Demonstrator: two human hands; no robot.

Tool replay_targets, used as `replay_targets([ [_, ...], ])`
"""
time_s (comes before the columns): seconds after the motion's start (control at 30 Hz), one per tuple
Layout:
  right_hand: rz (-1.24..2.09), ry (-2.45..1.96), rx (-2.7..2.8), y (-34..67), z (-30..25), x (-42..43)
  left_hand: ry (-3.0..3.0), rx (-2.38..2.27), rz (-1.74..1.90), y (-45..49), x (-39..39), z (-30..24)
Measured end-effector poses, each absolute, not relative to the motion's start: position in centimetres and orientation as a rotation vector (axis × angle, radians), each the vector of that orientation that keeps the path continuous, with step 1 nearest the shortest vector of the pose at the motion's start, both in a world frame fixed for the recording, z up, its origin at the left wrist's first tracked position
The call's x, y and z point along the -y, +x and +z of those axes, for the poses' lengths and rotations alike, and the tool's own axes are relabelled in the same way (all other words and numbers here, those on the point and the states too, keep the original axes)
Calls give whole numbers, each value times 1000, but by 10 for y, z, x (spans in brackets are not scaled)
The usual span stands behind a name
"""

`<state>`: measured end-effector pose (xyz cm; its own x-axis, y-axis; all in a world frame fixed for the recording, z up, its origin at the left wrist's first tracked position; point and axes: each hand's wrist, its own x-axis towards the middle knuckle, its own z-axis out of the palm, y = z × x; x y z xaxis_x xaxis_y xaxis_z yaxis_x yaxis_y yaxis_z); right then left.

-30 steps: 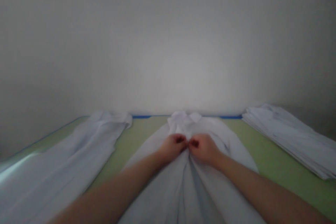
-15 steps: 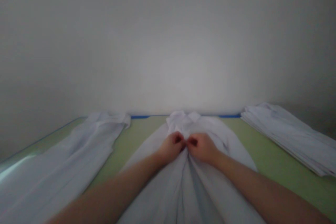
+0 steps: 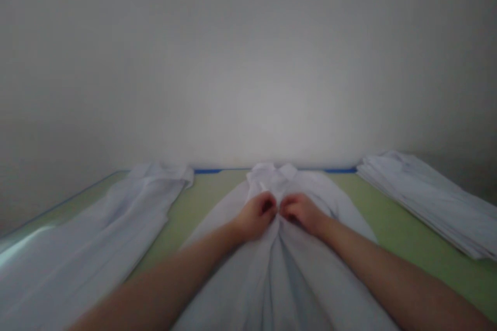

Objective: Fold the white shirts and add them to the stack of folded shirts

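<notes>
A white collared garment [image 3: 279, 279] lies spread in front of me, its collar toward the wall and its cloth gathered in folds below my hands. My left hand [image 3: 259, 216] pinches the cloth at the garment's middle, just below the collar. Close beside it, my right hand [image 3: 302, 212] has its fingertips pressed together on the same middle line of the cloth. The fingertips of both hands almost meet. Any small fastening between them is too blurred to make out.
Another white garment [image 3: 97, 243] lies lengthwise on the left of the green table [image 3: 411, 243]. At the right stands a stack of folded white garments [image 3: 430, 196]. A plain pale wall [image 3: 248, 62] rises behind the table's blue back edge [image 3: 207, 171].
My right hand has shifted slightly, and its fingers have loosened and drawn a little apart from my left fingertips. The left hand has barely moved.
</notes>
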<state>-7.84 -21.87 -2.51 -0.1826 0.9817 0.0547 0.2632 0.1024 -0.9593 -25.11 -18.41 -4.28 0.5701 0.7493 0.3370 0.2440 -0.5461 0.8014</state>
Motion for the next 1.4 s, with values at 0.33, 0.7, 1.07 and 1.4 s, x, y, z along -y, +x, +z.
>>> replay_targets([
  [0.33, 898, -1226, 1903, -73, -26, 215, 1923, -884, 1109, -250, 179, -38],
  [0.7, 854, -1366, 2482, -48, 3, 227, 2031, -1136, 884, -253, 173, -30],
  [1.07, 471, -1597, 2130, -39, 12, 262, 2283, -1276, 946, -215, 128, 1],
  [1.4, 354, -1590, 2069, -56, -2, 266, 2499, -1129, 585, -277, 182, 28],
])
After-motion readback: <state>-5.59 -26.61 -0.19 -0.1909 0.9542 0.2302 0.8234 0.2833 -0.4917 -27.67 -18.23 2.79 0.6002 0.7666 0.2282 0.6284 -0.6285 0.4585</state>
